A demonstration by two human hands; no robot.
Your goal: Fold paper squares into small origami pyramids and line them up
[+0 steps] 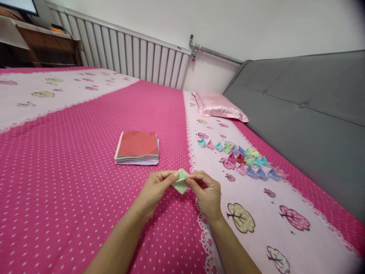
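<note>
A small piece of light green folded paper (181, 185), diamond-shaped with a crease across it, is held between my two hands just above the bed. My left hand (156, 188) pinches its left corner between thumb and fingers. On the opposite corner, the thumb and fingertips of my right hand (207, 192) are closed. Beyond my left hand lies a stack of square paper (138, 144) with a red sheet on top. To the right of my right hand, several small folded paper boats (252, 171) in blue, pink, green, red and purple stand in loose rows.
The bed carries a pink dotted cover (85, 182) with pale printed bands. A pink pillow (219, 105) lies near the grey padded headboard (302, 99). At the back wall are a white radiator (125, 49) and a pipe (219, 55). A wooden desk (48, 42) with a monitor stands far left.
</note>
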